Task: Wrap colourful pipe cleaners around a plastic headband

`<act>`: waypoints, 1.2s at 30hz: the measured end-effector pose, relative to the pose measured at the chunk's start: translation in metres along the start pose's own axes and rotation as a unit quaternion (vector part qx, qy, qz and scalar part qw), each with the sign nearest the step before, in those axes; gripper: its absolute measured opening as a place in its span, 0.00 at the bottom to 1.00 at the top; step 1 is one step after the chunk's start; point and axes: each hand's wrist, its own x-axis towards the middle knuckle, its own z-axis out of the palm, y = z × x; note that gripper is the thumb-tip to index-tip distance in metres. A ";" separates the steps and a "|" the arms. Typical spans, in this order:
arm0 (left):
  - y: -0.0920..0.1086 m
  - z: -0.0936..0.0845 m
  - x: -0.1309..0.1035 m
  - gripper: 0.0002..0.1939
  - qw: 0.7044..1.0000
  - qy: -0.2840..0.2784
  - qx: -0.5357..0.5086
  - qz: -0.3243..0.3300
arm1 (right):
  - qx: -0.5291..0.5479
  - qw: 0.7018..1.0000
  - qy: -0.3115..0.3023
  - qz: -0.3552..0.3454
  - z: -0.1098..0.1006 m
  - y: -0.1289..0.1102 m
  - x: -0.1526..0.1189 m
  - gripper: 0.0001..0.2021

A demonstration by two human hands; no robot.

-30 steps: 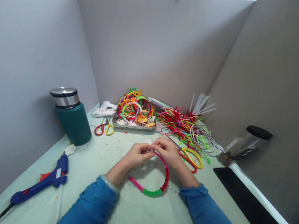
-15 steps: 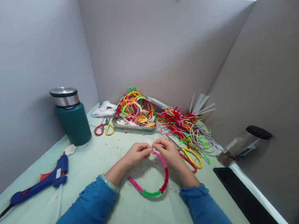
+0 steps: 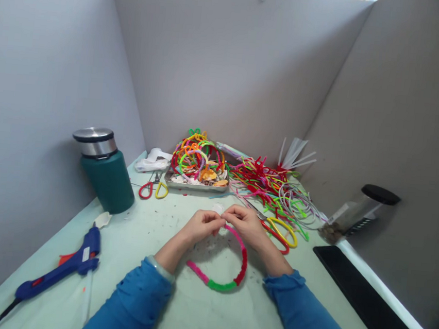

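My left hand (image 3: pixel 204 225) is closed, thumb and fingers pinched at the upper end of a fuzzy headband-shaped band (image 3: pixel 244 265) wrapped in pipe cleaner. Facing it, my right hand (image 3: pixel 245 224) pinches at the same end, and the fingertips of both hands meet. The band curves down from the fingers in pink, red, green and pink, its lower pink end loose near my left wrist. Whatever lies between the fingertips is hidden. Just right of my right hand lie scissors (image 3: pixel 283 230) with yellow and red handles.
A blue glue gun (image 3: pixel 73 267) lies left, below a green bottle (image 3: pixel 111 182). Smaller scissors (image 3: pixel 154 189) lie near a metal tray (image 3: pixel 196 186) of shells and colourful bands. Pipe cleaners (image 3: pixel 264 182) are heaped at back right. A clear jar (image 3: pixel 350 213) and black slab (image 3: pixel 365 300) stand right.
Both hands stay at the band's upper end, with only slight finger shifts. The band and everything around it look the same.
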 end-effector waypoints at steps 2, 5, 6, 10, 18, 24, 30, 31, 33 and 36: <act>-0.001 0.000 0.000 0.17 1.000 -0.001 0.003 -0.002 | 0.001 1.000 0.000 0.002 0.001 -0.001 0.000 0.08; -0.002 -0.001 0.002 0.15 1.000 0.009 0.006 -0.018 | 0.003 1.000 -0.004 0.016 0.000 0.000 -0.001 0.08; -0.001 -0.001 0.002 0.15 1.000 0.013 0.008 -0.022 | 0.003 1.000 -0.009 0.018 0.000 0.001 -0.001 0.08; 0.001 -0.001 0.003 0.12 0.999 0.030 0.016 -0.029 | 0.006 1.000 -0.016 0.010 -0.001 0.005 0.000 0.08; 0.000 0.000 0.004 0.08 0.998 0.058 -0.017 -0.020 | 0.005 1.000 -0.016 0.010 -0.001 0.008 -0.001 0.11; 0.003 -0.001 0.005 0.06 0.995 0.067 -0.070 0.012 | 0.022 0.996 -0.076 0.030 -0.004 0.007 -0.003 0.14; 0.002 -0.002 0.005 0.05 0.993 0.071 -0.090 0.010 | 0.052 0.993 -0.101 0.040 -0.005 0.008 -0.004 0.08; 0.001 -0.002 0.005 0.05 0.993 0.072 -0.089 0.008 | 0.050 0.994 -0.094 0.041 -0.005 0.008 -0.004 0.07; -0.001 -0.002 0.006 0.05 0.993 0.078 -0.086 0.006 | 0.048 0.994 -0.083 0.043 -0.004 0.010 -0.004 0.07; -0.004 -0.004 0.007 0.05 0.994 0.082 -0.068 -0.007 | 0.044 0.995 -0.070 0.047 -0.003 0.011 -0.004 0.07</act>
